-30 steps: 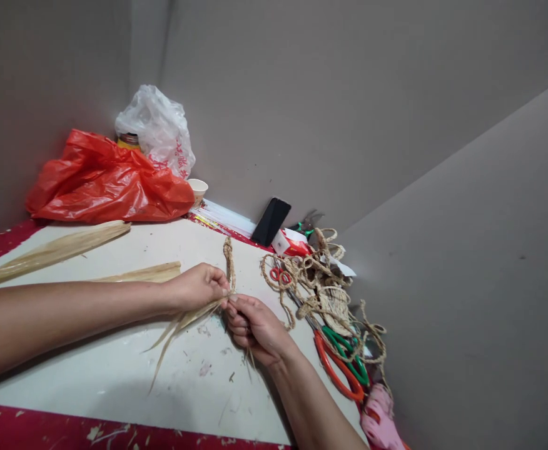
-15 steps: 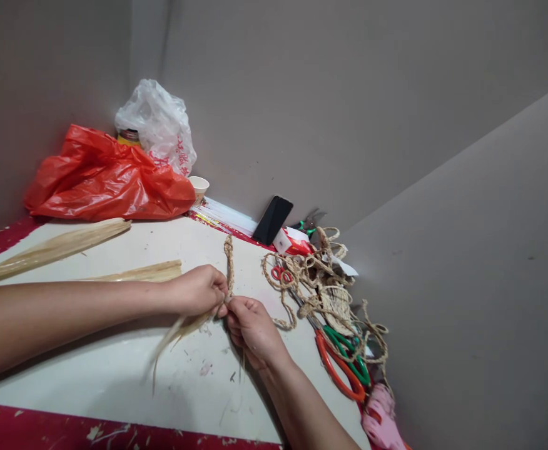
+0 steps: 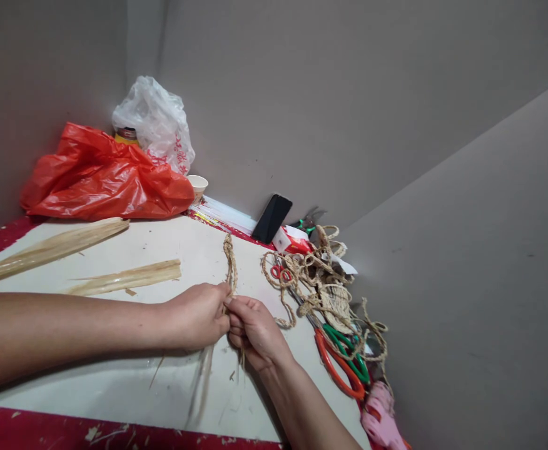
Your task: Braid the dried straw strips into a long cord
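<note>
A short braided straw cord (image 3: 229,259) lies on the white board, and its lower end runs into my fingers. My left hand (image 3: 204,315) is closed on loose straw strands (image 3: 202,381), which hang blurred below it. Right beside it, my right hand (image 3: 255,328) pinches the cord's lower end between thumb and forefinger, a few thin strands showing beneath. The exact crossing of the strands is hidden by my fingers. Above my left forearm lies a dried husk strip (image 3: 133,276), with a longer husk strip (image 3: 58,249) farther left.
Coils of braided cord (image 3: 302,269) lie at the right with orange-handled scissors (image 3: 337,369), green-handled scissors (image 3: 349,347) and a pink glue gun (image 3: 380,415). A phone (image 3: 273,219) leans against the wall. At the back left are a red plastic bag (image 3: 114,187) and a paper cup (image 3: 197,185).
My left hand has moved down and turned, swinging its loose strands downward. The shorter husk strip shows more fully. My right hand stays almost in place.
</note>
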The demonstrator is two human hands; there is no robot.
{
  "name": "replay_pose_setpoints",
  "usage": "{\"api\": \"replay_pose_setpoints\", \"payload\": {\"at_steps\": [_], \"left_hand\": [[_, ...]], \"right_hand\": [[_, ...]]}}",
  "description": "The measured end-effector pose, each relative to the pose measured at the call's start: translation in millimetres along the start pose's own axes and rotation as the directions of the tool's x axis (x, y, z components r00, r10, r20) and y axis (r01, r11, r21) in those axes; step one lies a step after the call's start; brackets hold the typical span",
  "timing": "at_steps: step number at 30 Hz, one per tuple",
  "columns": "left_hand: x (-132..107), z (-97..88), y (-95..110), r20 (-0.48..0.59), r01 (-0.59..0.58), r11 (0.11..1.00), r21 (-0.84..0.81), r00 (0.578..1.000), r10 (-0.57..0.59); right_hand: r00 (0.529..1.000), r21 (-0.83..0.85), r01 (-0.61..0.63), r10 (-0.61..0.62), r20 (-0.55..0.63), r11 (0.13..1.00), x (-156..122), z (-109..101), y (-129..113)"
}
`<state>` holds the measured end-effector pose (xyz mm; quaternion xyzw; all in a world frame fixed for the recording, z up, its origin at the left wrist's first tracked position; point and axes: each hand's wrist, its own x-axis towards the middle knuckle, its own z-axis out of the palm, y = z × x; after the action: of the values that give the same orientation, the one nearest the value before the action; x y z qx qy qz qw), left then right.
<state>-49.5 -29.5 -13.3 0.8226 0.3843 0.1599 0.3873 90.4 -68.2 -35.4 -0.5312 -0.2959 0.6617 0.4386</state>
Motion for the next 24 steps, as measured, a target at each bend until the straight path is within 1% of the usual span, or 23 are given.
{"api": "replay_pose_setpoints", "payload": {"at_steps": [2,4,5,6,7,8,9,10,11,12,14,16,20,22,24], "left_hand": [[4.5,-5.8,-1.1,-0.024,-0.011,1.0,-0.017,1.0,0.01],[11.4,-9.7,-5.5,-0.101,-0.025,0.997,-0.066,0.995,0.019],[15.0,-9.8,-8.5,-0.125,-0.025,0.993,-0.117,0.992,0.01],[18.3,-8.5,-11.6,-0.116,-0.007,0.982,-0.19,0.993,-0.016],[21.0,-6.2,-14.6,-0.057,0.035,0.959,-0.281,0.997,-0.053],[22.9,-3.2,-17.2,0.04,0.098,0.922,-0.374,0.995,-0.09],[24.0,-0.2,-19.2,0.138,0.162,0.881,-0.444,0.984,-0.112],[24.5,2.4,-20.7,0.203,0.199,0.856,-0.478,0.973,-0.112],[24.3,4.2,-21.7,0.231,0.206,0.852,-0.481,0.967,-0.103],[23.8,4.9,-22.5,0.228,0.187,0.869,-0.458,0.97,-0.088],[22.8,3.5,-23.7,0.182,0.12,0.92,-0.374,0.982,-0.054],[22.6,0.4,-25.2,0.172,0.081,0.949,-0.304,0.985,-0.029],[25.6,-2.4,-29.3,0.206,0.059,0.964,-0.261,0.979,-0.005],[27.5,-0.7,-31.5,0.227,0.077,0.963,-0.259,0.974,-0.017],[28.7,2.4,-33.6,0.233,0.1,0.958,-0.267,0.972,-0.037]], "right_hand": [[1.0,0.035,-0.008,0.007,0.024,0.999,-0.2,-3.2,-1.8],[0.999,0.049,-0.013,0.011,0.052,0.999,-0.2,-5.5,-3.1],[0.998,0.05,-0.013,0.01,0.065,0.999,-0.1,-6.1,-3.5],[0.997,0.048,-0.012,0.009,0.078,0.999,0.0,-6.5,-3.8],[0.996,0.044,-0.01,0.006,0.092,0.999,0.2,-6.7,-4.0],[0.994,0.035,-0.007,0.003,0.107,0.999,0.3,-7.0,-4.1],[0.992,0.023,-0.007,0.004,0.128,1.0,0.5,-7.5,-4.4],[0.989,0.007,-0.012,0.011,0.15,1.0,0.5,-8.2,-4.8],[0.986,-0.013,-0.018,0.019,0.168,1.0,0.6,-9.3,-5.3],[0.983,-0.034,-0.022,0.028,0.181,0.999,0.5,-10.8,-5.8],[0.98,-0.081,-0.024,0.039,0.193,0.996,0.5,-14.5,-6.7],[0.98,-0.137,-0.017,0.044,0.192,0.99,0.9,-18.4,-7.0],[0.986,-0.289,0.018,0.031,0.162,0.957,3.1,-23.8,-5.2],[0.988,-0.423,0.101,-0.039,0.153,0.901,4.2,-24.7,-4.1],[0.974,-0.562,0.218,-0.147,0.169,0.797,4.4,-24.6,-3.4]]}}
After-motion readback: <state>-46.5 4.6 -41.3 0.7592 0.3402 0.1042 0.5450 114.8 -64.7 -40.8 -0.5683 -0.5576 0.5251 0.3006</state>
